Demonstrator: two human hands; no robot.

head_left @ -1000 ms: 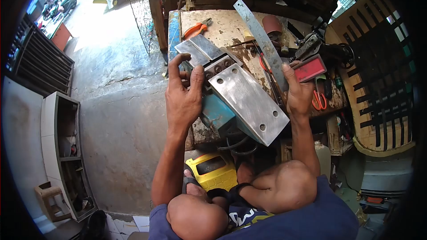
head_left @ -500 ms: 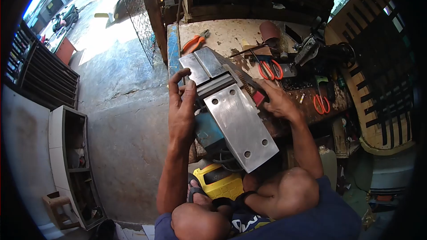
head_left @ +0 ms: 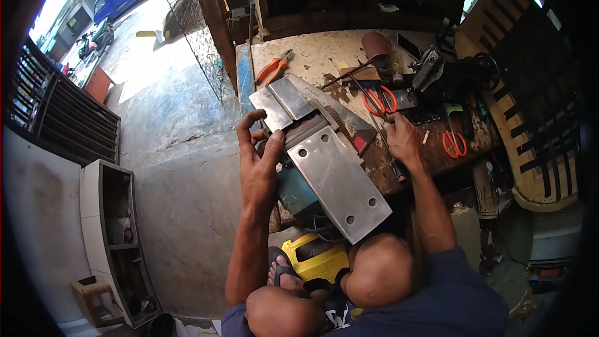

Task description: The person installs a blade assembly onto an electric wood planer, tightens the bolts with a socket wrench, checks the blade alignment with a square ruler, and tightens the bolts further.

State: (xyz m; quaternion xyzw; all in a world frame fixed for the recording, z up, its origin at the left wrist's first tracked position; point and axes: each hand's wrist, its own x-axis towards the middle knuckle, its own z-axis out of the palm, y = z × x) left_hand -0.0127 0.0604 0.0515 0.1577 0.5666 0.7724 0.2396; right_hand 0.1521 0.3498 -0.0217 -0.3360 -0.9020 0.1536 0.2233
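An upside-down electric planer point(head_left: 340, 181) with a teal body sits before me, its bright metal sole facing up. The cutter drum slot crosses between the two sole plates, and a toothed belt shows at its right side. My left hand point(head_left: 257, 162) grips the planer's left edge near the slot, thumb and forefinger bent around it. To the right of the planer, my right hand point(head_left: 404, 142) is closed around the thin shaft of what looks like a long screwdriver point(head_left: 398, 171); its handle end points toward me.
On the worn bench point(head_left: 312, 47) lie orange-handled pliers point(head_left: 273, 67), a flat metal blade with a red end point(head_left: 362, 140), red-handled scissors point(head_left: 379, 100), another red-handled pair point(head_left: 454, 145) and a sandpaper roll point(head_left: 376, 45). A yellow case point(head_left: 318, 262) stands below by my foot.
My right hand has left the planer's right side, moved slightly right and closed on the thin shaft. My left hand stays on the planer. A blue van has come into view outside.
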